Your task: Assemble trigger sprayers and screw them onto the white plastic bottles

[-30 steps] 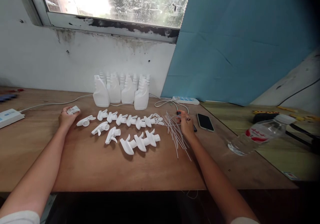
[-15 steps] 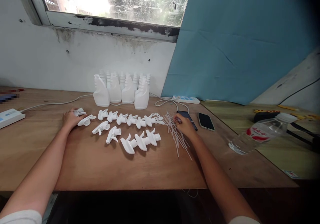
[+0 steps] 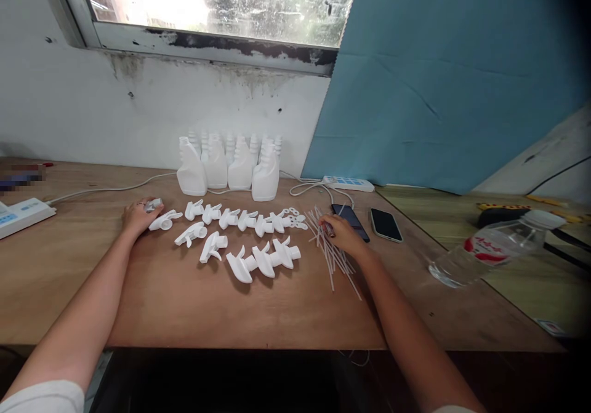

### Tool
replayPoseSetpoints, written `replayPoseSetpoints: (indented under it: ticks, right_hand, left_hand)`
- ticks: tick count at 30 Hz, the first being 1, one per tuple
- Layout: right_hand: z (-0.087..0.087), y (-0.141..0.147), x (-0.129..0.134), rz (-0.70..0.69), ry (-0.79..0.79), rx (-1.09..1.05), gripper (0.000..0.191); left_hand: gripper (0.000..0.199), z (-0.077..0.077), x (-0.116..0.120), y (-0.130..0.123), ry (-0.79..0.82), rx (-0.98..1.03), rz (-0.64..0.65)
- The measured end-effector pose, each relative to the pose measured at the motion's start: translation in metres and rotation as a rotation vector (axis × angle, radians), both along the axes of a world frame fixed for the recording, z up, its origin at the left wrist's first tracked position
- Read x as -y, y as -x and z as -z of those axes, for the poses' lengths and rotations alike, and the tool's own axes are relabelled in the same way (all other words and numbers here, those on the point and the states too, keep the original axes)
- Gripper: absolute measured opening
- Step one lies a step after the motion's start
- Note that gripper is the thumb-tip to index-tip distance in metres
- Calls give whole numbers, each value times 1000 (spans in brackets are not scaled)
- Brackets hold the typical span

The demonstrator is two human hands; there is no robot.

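At the left end of the rows of white spray trigger heads (image 3: pixel 228 218), my left hand (image 3: pixel 135 218) has its fingers closed around one trigger head (image 3: pixel 153 205). Another trigger head (image 3: pixel 165 220) lies right beside that hand. My right hand (image 3: pixel 342 233) rests over a loose pile of thin white dip tubes (image 3: pixel 333 259), its fingers curled in. Something small and brownish shows at those fingertips, too unclear to name. Three trigger heads lie joined in a line (image 3: pixel 264 259) nearer to me. Small white rings (image 3: pixel 298 218) lie between the back row and the tubes.
White spray bottles (image 3: pixel 192 170) stand by the wall. A dark phone (image 3: pixel 353 221) lies behind my right hand, with another phone (image 3: pixel 386 224) to its right. A clear water bottle (image 3: pixel 489 250) is at the right. Power strips (image 3: pixel 348 183) and cables lie at the back and left.
The whole view has shifted slightly, so things sit a little farther right. Both hands stay at the same places, with the right fingers slightly more curled over the tubes.
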State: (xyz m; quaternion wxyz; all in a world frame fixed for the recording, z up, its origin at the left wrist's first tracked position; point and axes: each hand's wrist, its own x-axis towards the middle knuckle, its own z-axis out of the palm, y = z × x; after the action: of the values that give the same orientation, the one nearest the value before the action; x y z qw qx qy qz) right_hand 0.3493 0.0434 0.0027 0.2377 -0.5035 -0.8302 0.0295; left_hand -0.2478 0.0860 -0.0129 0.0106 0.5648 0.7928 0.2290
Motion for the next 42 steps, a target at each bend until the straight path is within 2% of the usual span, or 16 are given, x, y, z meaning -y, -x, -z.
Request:
replayPoseSetpoints:
  ticks: [9, 16, 19, 21, 27, 37, 42]
  right_hand:
    - [0, -3, 0, 8, 6, 86, 35]
    - [-4, -6, 0, 42, -86, 83, 37]
    - [-4, -3, 1, 81, -133, 76, 28]
    - [-4, 1, 2, 104, -155, 62, 19]
    - [-1, 5, -1, 95, -145, -70, 31]
    - [-3, 5, 2, 179, -251, -127, 17]
    - [-6, 13, 7, 144, -207, -219, 22]
  left_hand:
    - [51, -3, 1, -2, 36, -16, -3]
    - [53, 3, -2, 2, 14, -29, -6]
    - [54, 4, -2, 2, 10, -50, -11]
    - [52, 5, -2, 1, 6, -65, -11]
    - [51, 1, 1, -3, 28, -43, -37]
    - [53, 1, 2, -3, 25, -46, -27]
    - [53, 0, 2, -4, 35, -44, -22]
